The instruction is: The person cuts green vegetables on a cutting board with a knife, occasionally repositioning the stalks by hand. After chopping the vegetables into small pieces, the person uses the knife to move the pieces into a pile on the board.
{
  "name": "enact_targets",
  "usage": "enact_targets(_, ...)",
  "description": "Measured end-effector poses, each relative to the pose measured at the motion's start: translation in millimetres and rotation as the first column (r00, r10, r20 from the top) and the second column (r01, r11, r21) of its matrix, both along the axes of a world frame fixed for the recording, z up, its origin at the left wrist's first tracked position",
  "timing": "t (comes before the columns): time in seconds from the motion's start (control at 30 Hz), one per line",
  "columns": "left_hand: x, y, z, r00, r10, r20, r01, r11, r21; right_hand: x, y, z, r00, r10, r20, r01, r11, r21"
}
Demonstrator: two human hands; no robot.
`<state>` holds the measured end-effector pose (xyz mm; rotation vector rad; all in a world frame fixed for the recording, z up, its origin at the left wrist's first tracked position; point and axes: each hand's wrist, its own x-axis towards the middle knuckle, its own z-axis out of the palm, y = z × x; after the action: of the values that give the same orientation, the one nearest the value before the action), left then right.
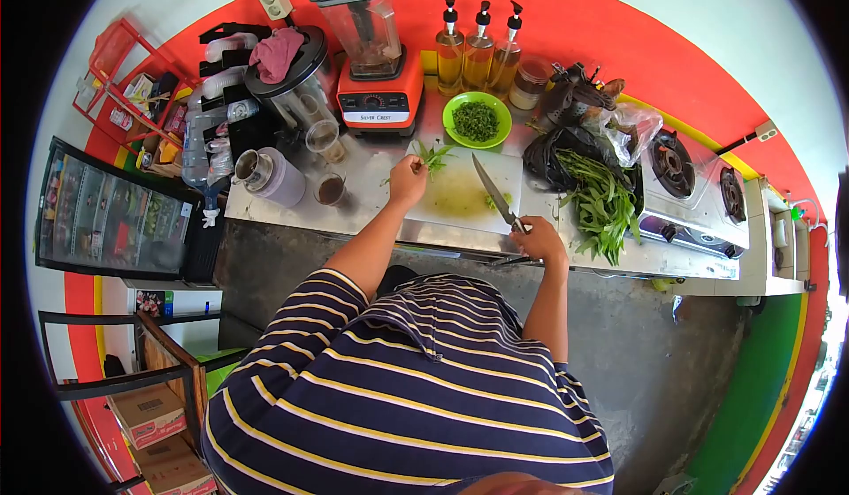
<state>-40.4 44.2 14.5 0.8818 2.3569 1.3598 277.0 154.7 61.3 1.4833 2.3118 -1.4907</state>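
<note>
My left hand (pixel 408 179) is closed on a small bunch of green leaves (pixel 434 158) over the left side of the white cutting board (pixel 455 217). Held by its handle in my right hand (pixel 539 239), a knife (pixel 493 188) points up and left above the board's right part. A little pile of chopped greens (pixel 498 201) lies on the board beside the blade. Behind the board stands a green bowl (pixel 500 133) of finely chopped greens (pixel 475 121).
A red blender (pixel 378 104), oil pump bottles (pixel 478 57) and a jar (pixel 530 83) stand at the back. Leafy stems (pixel 605 208) and a black bag (pixel 546 159) lie right, before the gas stove (pixel 690 194). Cups (pixel 331 189) and a flask (pixel 281 181) stand left.
</note>
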Motion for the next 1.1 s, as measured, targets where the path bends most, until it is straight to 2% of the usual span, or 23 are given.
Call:
enact_targets(0.03,-2,-1,0,1.000,0.000,0.000,0.000,1.000,-0.001,-1,2,-1,1.000,0.013,-0.006,-0.013,1.000,-0.009)
enact_targets(0.1,-5,-3,4,0.997,-0.058,0.052,0.051,0.992,0.115,-5,7,-2,1.000,0.026,-0.004,-0.026,1.000,-0.017)
enact_targets(0.33,-19,-16,42,0.992,-0.086,0.089,0.064,0.973,0.223,-20,13,-1,0.996,0.038,-0.082,-0.036,0.999,0.028)
enact_targets(0.4,-25,-24,44,0.950,-0.139,0.278,0.054,0.954,0.294,-20,6,0,0.995,0.014,-0.102,-0.016,1.000,-0.010)
enact_targets(0.43,-27,-30,44,0.949,-0.138,0.284,0.055,0.958,0.281,-18,1,0,0.995,0.010,-0.098,-0.013,1.000,-0.024)
enact_targets(0.53,-34,-49,42,0.988,-0.125,0.090,0.117,0.989,0.090,-9,-6,-1,0.995,0.007,-0.095,-0.011,0.999,-0.045)
enact_targets(0.57,-35,-56,42,0.987,-0.131,0.090,0.123,0.989,0.083,-8,-8,-2,0.995,0.000,-0.096,-0.005,0.999,-0.052)
enact_targets(0.63,-30,-68,50,0.971,-0.175,-0.163,0.140,0.968,-0.210,-4,-12,-4,0.995,-0.023,-0.093,0.021,0.999,-0.029)
enact_targets(0.67,-27,-70,54,0.969,-0.184,-0.162,0.148,0.965,-0.215,-2,-14,-4,0.995,-0.024,-0.096,0.022,1.000,-0.021)
enact_targets(0.73,-19,-70,56,0.948,-0.252,-0.194,0.160,0.904,-0.397,-1,-18,-7,0.994,-0.026,-0.109,0.024,0.999,-0.021)
enact_targets(0.87,10,-54,42,0.903,-0.365,-0.225,0.245,0.870,-0.427,-4,-29,-3,0.991,-0.043,-0.127,0.039,0.999,-0.035)
enact_targets(0.93,26,-41,28,0.842,-0.480,-0.247,0.363,0.842,-0.400,-6,-37,-1,0.990,-0.064,-0.126,0.060,0.998,-0.036)
enact_targets(0.97,34,-35,23,0.838,-0.486,-0.247,0.369,0.839,-0.400,-5,-41,0,0.989,-0.079,-0.125,0.075,0.997,-0.036)
enact_targets(1.03,51,-27,14,0.817,-0.533,-0.221,0.467,0.836,-0.289,-2,-47,-3,0.992,-0.058,-0.113,0.058,0.998,-0.004)
enact_targets(1.1,60,-19,5,0.812,-0.544,-0.211,0.488,0.832,-0.264,-1,-56,-7,0.991,-0.098,-0.089,0.098,0.995,-0.004)
